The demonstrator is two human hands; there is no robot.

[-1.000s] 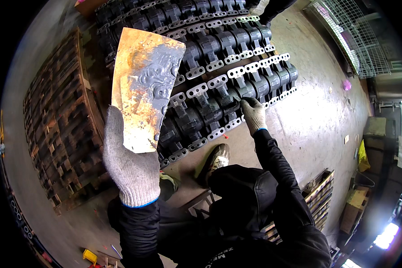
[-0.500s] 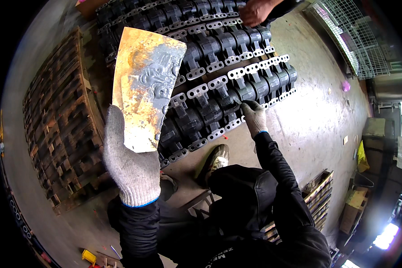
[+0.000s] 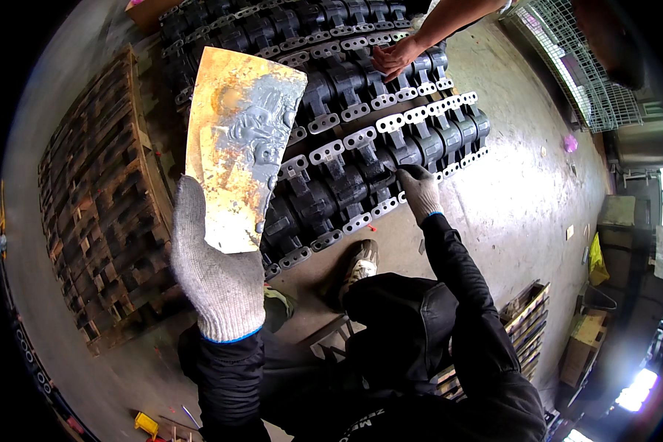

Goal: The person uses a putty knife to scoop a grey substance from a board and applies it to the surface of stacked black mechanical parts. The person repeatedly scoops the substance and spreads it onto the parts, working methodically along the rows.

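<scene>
My left hand (image 3: pixel 219 287), in a grey knit glove, grips the lower edge of a stiff, curved yellow-brown board (image 3: pixel 212 140). Thick grey paste (image 3: pixel 261 121) is smeared over the board's right half. My right hand (image 3: pixel 422 195), in a glove with dark fingertips, reaches to the nearest row of black cylindrical parts (image 3: pixel 346 184). Its fingers are bent together against one part's near side; whatever they hold is hidden. Pale metal plates with round holes (image 3: pixel 326 152) line both sides of the row. The board covers the row's left end.
Another person's bare hand (image 3: pixel 398 57) hangs over the second row. More black rows stand behind. A wooden pallet stack (image 3: pixel 99 199) is at left, wire cages (image 3: pixel 582 66) at far right. A slatted wooden crate (image 3: pixel 527 324) stands behind my right arm; my shoe (image 3: pixel 361 269) is below the row.
The other person's hand has moved down and left over the second row, with more forearm showing. My left hand and board barely shift; my right hand stays at about the same part.
</scene>
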